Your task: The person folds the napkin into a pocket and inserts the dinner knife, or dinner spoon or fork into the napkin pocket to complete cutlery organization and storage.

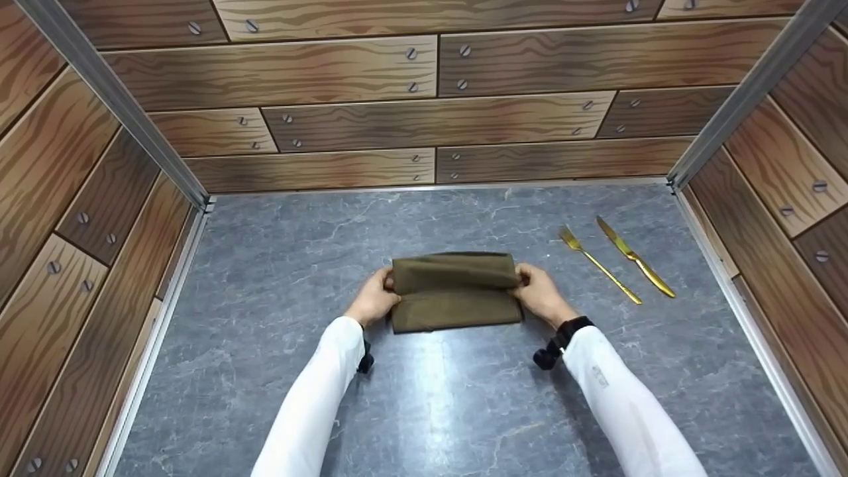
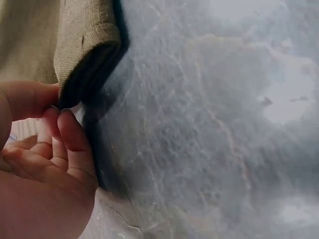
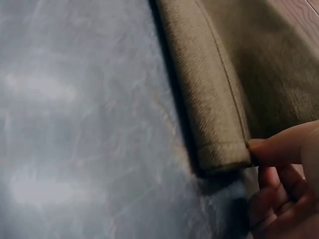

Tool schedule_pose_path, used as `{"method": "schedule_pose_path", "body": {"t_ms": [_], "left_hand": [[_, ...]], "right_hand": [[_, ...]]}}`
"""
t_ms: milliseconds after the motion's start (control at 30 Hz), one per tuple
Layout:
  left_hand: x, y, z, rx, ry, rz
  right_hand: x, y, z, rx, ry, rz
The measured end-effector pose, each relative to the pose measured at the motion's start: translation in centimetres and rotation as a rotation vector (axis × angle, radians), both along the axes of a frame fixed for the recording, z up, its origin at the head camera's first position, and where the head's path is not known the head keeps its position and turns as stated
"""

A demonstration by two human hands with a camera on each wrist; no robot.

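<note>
An olive-brown cloth napkin (image 1: 457, 310), folded into a wide rectangle, is held at its two short ends in the middle of the surface. My left hand (image 1: 375, 297) pinches its left end; in the left wrist view the thumb and fingertips meet on the edge of a folded layer (image 2: 92, 47). At the opposite end my right hand (image 1: 540, 293) pinches the cloth between thumb and fingers. The right wrist view shows a hemmed fold (image 3: 212, 94) beside that thumb. The far part of the napkin is raised and bent over, while the near part lies flatter.
To the right lie a gold fork (image 1: 599, 266) and a gold knife (image 1: 635, 257), slanted side by side. The grey marbled surface (image 1: 278, 265) is bounded by wood-patterned walls (image 1: 344, 126) at the back and both sides, with metal strips along the corners.
</note>
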State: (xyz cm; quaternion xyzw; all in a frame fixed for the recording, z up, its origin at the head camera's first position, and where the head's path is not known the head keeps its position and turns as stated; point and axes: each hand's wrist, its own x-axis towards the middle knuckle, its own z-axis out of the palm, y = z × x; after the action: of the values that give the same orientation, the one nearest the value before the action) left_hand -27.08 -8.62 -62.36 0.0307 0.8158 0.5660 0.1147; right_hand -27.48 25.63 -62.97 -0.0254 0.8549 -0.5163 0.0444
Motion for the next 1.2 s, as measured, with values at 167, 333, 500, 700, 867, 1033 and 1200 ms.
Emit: {"method": "schedule_pose_path", "body": {"t_ms": [167,333,500,700,867,1033,1200], "left_hand": [[0.5,-0.2,-0.3,-0.004,0.089,-0.025],[0.7,-0.7,-0.7,-0.042,0.134,-0.060],[1.1,-1.4,-0.3,-0.104,0.112,-0.106],[1.8,-1.7,0.5,-0.123,0.054,-0.104],[2.3,-1.8,0.5,-0.230,0.091,-0.139],[2.6,-1.6,0.1,-0.288,0.161,-0.194],[2.7,-0.9,0.2,-0.435,0.281,-0.206]], "right_hand": [[0.4,0.3,-0.3,0.019,0.064,0.029],[0.8,0.8,-0.6,0.052,0.142,0.057],[1.3,1.4,-0.7,0.105,0.217,0.071],[2.2,2.0,-0.2,0.112,0.209,0.093],[3.2,1.8,0.5,0.102,0.195,0.078],[4.6,1.2,1.4,0.331,0.319,0.226],[5.7,0.2,1.4,0.589,0.480,0.443]]}}
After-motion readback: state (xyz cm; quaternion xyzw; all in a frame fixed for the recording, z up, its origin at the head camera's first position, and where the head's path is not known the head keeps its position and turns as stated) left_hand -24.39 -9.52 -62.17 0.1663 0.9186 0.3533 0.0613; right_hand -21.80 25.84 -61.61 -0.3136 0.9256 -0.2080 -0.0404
